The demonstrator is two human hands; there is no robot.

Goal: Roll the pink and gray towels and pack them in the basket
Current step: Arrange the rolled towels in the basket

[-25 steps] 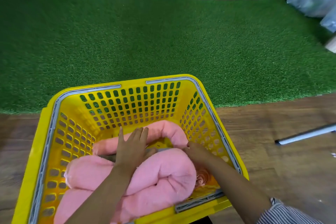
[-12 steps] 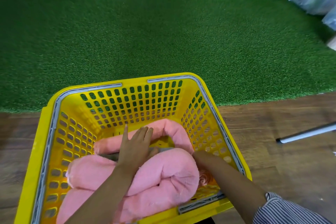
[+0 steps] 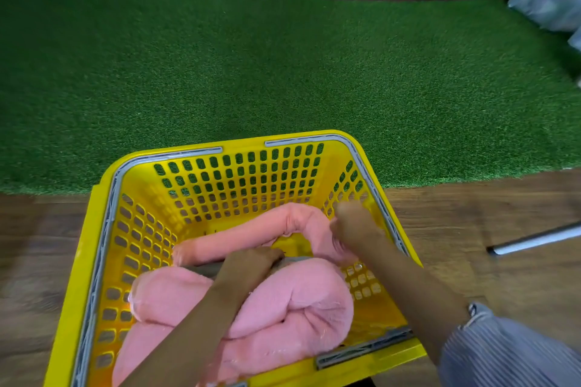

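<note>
Green turf (image 3: 251, 56) borders the yellow basket (image 3: 94, 261). Left hand (image 3: 251, 261) presses between pink towel rolls (image 3: 283, 308); right hand (image 3: 352, 223), blurred, grip unclear, hangs at two o'clock.

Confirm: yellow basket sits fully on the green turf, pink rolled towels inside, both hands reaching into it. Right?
Not quite. The head view shows the yellow basket mostly on the wood floor, with only its far edge meeting the green turf. The rest stands: pink rolled towels lie inside, and the left hand and right hand both reach into it.
</note>
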